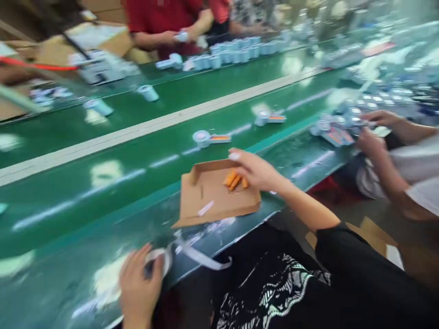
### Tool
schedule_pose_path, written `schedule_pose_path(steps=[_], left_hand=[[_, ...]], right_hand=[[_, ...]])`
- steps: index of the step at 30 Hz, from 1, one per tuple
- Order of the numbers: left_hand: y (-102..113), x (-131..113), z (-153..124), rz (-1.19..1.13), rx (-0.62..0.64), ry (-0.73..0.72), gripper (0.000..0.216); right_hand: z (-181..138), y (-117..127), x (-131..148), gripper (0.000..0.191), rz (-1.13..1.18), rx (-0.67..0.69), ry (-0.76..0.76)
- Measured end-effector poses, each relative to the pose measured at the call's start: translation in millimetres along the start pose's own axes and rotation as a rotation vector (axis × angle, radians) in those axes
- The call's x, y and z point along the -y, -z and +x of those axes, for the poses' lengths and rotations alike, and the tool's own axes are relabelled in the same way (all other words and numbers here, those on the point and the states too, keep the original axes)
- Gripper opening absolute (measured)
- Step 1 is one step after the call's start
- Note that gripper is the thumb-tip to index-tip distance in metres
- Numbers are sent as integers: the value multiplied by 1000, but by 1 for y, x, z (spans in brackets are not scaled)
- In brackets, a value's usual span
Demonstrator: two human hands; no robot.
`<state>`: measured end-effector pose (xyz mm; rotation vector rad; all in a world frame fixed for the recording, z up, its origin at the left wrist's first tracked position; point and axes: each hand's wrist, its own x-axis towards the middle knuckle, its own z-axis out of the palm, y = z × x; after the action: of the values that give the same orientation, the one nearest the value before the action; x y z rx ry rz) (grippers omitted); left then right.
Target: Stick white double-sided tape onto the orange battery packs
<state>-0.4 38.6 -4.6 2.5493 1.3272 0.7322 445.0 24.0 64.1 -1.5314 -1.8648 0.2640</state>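
Right hand (256, 171) on orange pieces (235, 179); cardboard tray (209, 201)

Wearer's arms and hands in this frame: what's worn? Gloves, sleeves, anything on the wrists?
Both hands are bare, no gloves. The right hand shows no ring, watch or band, and the right forearm is uncovered up to a short black sleeve near the elbow. The left hand is cut off at the wrist by the frame edge, so no sleeve shows. The picture is motion-blurred; finer details cannot be told.
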Motion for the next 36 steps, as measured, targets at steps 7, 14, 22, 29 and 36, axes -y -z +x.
schedule_pose_path(steps=[7,14,22,29,36], left_hand=[[-12,35,-53,91,-160,34,42],[10,8,-62,169,30,11,29],[23,-52,-49,267,-157,-35,30],[35,-45,-52,200,-340,-103,24],[20,-17,-75,165,-418,49,37]], right_hand=[[-21,-3,-18,33,60,-138,-101],[-56,-7,27,25,143,-101,-34],[-39,-70,122,70,743,521,-176],[-50,-83,131,45,799,1049,193],[-22,-23,58,34,83,453,116]])
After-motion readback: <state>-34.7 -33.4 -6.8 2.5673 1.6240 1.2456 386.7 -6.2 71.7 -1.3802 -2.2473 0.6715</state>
